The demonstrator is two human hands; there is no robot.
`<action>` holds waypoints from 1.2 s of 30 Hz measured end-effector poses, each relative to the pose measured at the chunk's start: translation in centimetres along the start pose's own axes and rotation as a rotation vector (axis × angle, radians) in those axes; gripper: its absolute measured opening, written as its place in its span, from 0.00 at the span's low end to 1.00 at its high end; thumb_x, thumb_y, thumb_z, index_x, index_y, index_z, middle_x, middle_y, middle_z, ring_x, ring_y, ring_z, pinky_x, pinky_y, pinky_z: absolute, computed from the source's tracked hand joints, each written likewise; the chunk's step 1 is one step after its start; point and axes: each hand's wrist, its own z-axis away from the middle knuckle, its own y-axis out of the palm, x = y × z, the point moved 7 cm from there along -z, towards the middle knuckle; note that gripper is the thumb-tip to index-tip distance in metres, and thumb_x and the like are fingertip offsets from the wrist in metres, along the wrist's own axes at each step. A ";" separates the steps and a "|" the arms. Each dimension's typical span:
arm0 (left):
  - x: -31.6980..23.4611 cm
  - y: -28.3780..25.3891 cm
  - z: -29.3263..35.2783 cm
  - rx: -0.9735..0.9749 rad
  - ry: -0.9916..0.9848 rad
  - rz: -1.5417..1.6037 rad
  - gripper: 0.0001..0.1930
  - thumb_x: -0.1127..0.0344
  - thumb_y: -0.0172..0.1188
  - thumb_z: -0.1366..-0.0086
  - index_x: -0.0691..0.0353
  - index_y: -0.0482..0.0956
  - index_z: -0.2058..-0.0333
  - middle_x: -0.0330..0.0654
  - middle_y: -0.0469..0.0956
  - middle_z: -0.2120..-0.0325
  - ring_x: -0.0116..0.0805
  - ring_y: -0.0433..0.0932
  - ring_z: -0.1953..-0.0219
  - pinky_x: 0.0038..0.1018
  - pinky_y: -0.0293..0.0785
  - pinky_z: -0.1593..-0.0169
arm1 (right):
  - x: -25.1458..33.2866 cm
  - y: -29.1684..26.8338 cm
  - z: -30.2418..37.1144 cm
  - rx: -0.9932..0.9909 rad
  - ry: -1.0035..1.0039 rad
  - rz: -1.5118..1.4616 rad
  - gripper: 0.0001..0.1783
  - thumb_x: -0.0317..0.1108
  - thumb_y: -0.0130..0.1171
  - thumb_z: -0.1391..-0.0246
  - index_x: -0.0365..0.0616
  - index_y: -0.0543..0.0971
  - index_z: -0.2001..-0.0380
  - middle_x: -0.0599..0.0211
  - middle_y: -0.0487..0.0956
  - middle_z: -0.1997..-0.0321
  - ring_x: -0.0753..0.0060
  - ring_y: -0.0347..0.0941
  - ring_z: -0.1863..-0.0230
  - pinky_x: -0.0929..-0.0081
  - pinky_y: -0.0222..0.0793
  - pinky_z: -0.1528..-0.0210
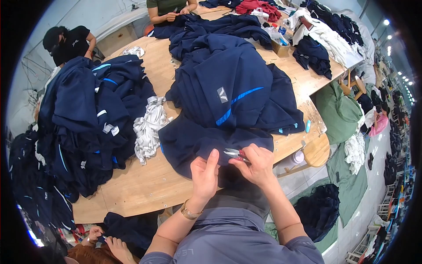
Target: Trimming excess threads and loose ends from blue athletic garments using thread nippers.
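While your right hand [259, 165] wraps around the snips [236, 153], whose blades sit slightly parted, your left hand [205, 174] is curled with its thumb raised; whether it pinches any cloth cannot be told. You have the snips above the loose navy cloth [190, 140], on the near side of the navy pile [206, 72] on the counter [127, 193]. White strips [150, 125] lie left of that pile, and a turquoise tube [308, 126] lies to its right.
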 end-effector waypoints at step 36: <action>1.6 -0.5 0.3 0.051 0.013 0.086 0.11 0.66 0.47 0.32 0.64 0.77 0.68 0.36 0.77 0.68 0.22 0.74 0.64 0.22 0.70 0.57 | -2.9 3.4 0.7 -0.120 0.641 -0.844 0.09 0.30 0.51 0.42 0.42 0.67 0.75 0.82 0.62 0.87 0.91 0.52 0.87 0.88 0.45 0.85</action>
